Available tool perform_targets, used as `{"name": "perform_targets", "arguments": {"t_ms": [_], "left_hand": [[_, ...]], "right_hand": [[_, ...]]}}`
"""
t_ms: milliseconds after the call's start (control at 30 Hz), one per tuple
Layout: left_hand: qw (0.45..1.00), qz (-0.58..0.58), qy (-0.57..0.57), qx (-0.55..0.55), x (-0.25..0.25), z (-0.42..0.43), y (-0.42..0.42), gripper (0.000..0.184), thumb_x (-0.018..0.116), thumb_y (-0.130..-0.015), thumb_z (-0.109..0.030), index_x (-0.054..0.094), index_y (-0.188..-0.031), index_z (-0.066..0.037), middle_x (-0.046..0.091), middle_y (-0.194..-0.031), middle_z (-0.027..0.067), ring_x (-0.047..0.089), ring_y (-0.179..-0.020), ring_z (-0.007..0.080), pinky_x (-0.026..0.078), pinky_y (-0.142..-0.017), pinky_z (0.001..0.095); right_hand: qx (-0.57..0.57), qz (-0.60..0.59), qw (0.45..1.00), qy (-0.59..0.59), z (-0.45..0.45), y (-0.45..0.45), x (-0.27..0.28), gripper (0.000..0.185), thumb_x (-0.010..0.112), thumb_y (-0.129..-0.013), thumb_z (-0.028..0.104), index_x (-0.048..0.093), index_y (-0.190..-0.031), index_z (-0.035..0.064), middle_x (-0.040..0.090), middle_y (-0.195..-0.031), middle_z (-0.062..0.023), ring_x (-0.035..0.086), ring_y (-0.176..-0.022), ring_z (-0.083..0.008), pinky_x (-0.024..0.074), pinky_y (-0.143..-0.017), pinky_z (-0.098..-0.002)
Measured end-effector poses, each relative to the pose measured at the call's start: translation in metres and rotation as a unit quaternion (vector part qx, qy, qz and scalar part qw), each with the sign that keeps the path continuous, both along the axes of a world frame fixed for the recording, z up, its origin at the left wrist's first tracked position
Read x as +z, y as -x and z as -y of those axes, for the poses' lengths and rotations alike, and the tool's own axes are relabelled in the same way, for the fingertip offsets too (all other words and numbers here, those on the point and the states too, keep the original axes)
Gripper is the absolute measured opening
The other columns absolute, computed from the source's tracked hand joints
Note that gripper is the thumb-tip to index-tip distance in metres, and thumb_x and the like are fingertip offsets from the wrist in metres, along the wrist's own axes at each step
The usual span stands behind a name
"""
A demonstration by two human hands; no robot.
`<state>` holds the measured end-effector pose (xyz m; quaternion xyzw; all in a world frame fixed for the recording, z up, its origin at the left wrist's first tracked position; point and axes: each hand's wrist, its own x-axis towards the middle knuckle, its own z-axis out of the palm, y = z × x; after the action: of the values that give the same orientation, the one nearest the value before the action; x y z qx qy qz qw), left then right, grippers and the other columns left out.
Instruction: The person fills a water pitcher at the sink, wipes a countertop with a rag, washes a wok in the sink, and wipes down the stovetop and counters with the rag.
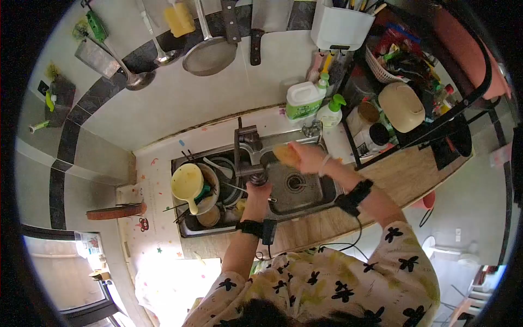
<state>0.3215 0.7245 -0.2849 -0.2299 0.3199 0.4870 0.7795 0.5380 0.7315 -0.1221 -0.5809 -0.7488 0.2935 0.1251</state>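
Note:
My left hand (258, 192) is closed just below the dark faucet (248, 170), at the divider of the double sink (222, 232). A thin, pale metal utensil (272, 200) seems to run through its fist; the kind cannot be made out. Over the right basin, my right hand (309, 158) grips a yellow-brown sponge (286, 156), slightly blurred. The left basin holds a pale yellow pan with a handle (187, 182), resting on a bowl (210, 203). Beside them are chopsticks (180, 217) and a brownish round cup (209, 216).
Behind the sink stand a green-and-white detergent jug (305, 101) and a green-topped pump bottle (330, 113). A black rack (403, 146) with jars and a basket rises at right. Ladles and a strainer (210, 56) hang on the wall. A wooden counter (403, 182) borders the sink.

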Motion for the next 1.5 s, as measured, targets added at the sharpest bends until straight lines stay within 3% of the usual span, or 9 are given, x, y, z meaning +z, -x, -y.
{"name": "perform_targets", "arguments": {"t_ms": [367, 467, 533, 733, 900, 1067, 1267, 1433, 1500], "left_hand": [[0.997, -0.076, -0.002, -0.021, 0.004, 0.004, 0.003, 0.030, 0.028, -0.093, -0.023, 0.047, -0.110, -0.007, 0.050, -0.104, 0.0097, 0.050, -0.093, 0.0235, 0.041, -0.078, 0.0383], [0.873, 0.236, -0.424, -0.054, -0.039, -0.003, 0.015, 0.030, 0.028, -0.093, -0.022, 0.047, -0.112, -0.007, 0.052, -0.104, 0.0093, 0.051, -0.094, 0.0249, 0.043, -0.078, 0.0393], [0.994, -0.101, -0.038, -0.016, 0.017, -0.004, 0.002, 0.031, 0.028, -0.094, -0.022, 0.046, -0.115, -0.008, 0.052, -0.106, 0.0093, 0.052, -0.095, 0.0247, 0.045, -0.074, 0.0384], [0.997, -0.066, -0.048, 0.005, 0.026, 0.002, -0.002, 0.035, 0.029, -0.093, -0.026, 0.044, -0.118, -0.007, 0.051, -0.107, 0.0098, 0.052, -0.090, 0.0235, 0.045, -0.069, 0.0355], [0.989, -0.141, -0.019, -0.041, 0.056, 0.024, 0.002, 0.039, 0.027, -0.094, -0.032, 0.040, -0.120, -0.006, 0.048, -0.110, 0.0124, 0.039, -0.060, 0.0181, 0.037, -0.051, 0.0364], [0.995, -0.087, -0.028, -0.050, -0.002, 0.013, 0.009, 0.055, 0.026, -0.094, -0.031, 0.002, -0.136, -0.004, 0.027, -0.128, 0.0166, 0.027, -0.056, 0.0157, 0.036, -0.056, 0.0366], [0.985, -0.155, 0.045, -0.068, -0.067, -0.003, -0.010, 0.059, 0.026, -0.094, -0.032, 0.001, -0.137, 0.001, 0.019, -0.136, 0.0187, 0.047, -0.098, 0.0245, 0.009, -0.110, 0.0407], [0.992, -0.116, 0.034, -0.035, 0.001, 0.011, -0.013, 0.059, 0.026, -0.094, -0.033, 0.003, -0.137, 0.000, 0.029, -0.125, 0.0174, 0.044, -0.092, 0.0260, 0.012, -0.110, 0.0411], [0.995, -0.074, 0.045, -0.048, -0.013, 0.009, -0.016, 0.058, 0.025, -0.094, -0.034, 0.006, -0.138, -0.002, 0.036, -0.118, 0.0160, 0.044, -0.088, 0.0253, 0.013, -0.110, 0.0399]], "right_hand": [[-0.065, 0.427, 0.806, -0.404, -0.168, -0.060, 0.083, 0.038, 0.052, -0.073, 0.005, 0.055, -0.110, 0.0160, 0.048, -0.113, -0.0080, 0.041, -0.110, -0.0271, 0.0251, -0.096, -0.0493], [-0.039, 0.506, 0.806, -0.304, -0.172, -0.060, 0.074, 0.042, 0.054, -0.075, 0.012, 0.050, -0.117, 0.0138, 0.047, -0.120, -0.0091, 0.039, -0.116, -0.0257, 0.0158, -0.102, -0.0550], [-0.049, 0.488, 0.814, -0.311, -0.166, -0.055, 0.079, 0.044, 0.055, -0.074, 0.013, 0.049, -0.118, 0.0129, 0.046, -0.122, -0.0091, 0.038, -0.117, -0.0260, 0.0158, -0.101, -0.0561], [-0.021, 0.209, 0.813, -0.543, -0.124, -0.029, 0.196, 0.061, 0.060, -0.066, 0.015, 0.043, -0.124, 0.0088, 0.040, -0.126, -0.0157, 0.038, -0.116, -0.0313, 0.0273, -0.097, -0.0517], [-0.190, 0.277, 0.588, -0.736, -0.139, -0.073, 0.342, 0.060, 0.060, -0.075, 0.025, 0.039, -0.128, 0.0102, 0.044, -0.123, -0.0174, 0.044, -0.108, -0.0369, 0.0335, -0.089, -0.0512], [-0.138, 0.299, 0.648, -0.687, -0.099, -0.053, 0.381, 0.059, 0.059, -0.077, 0.021, 0.034, -0.128, 0.0017, 0.039, -0.126, -0.0178, 0.038, -0.114, -0.0341, 0.0239, -0.098, -0.0483], [-0.233, 0.378, 0.602, -0.663, -0.111, -0.092, 0.375, 0.060, 0.057, -0.080, 0.023, 0.032, -0.131, 0.0050, 0.039, -0.126, -0.0199, 0.034, -0.117, -0.0382, 0.0232, -0.099, -0.0500], [-0.236, 0.296, 0.760, -0.528, -0.075, -0.075, 0.356, 0.062, 0.056, -0.082, 0.026, 0.029, -0.134, 0.0094, 0.034, -0.133, -0.0174, 0.029, -0.123, -0.0374, 0.0208, -0.102, -0.0497], [-0.137, 0.348, 0.674, -0.637, -0.087, -0.108, 0.311, 0.054, 0.060, -0.077, 0.027, 0.043, -0.126, 0.0117, 0.046, -0.123, -0.0155, 0.044, -0.109, -0.0344, 0.0341, -0.090, -0.0487]]}}
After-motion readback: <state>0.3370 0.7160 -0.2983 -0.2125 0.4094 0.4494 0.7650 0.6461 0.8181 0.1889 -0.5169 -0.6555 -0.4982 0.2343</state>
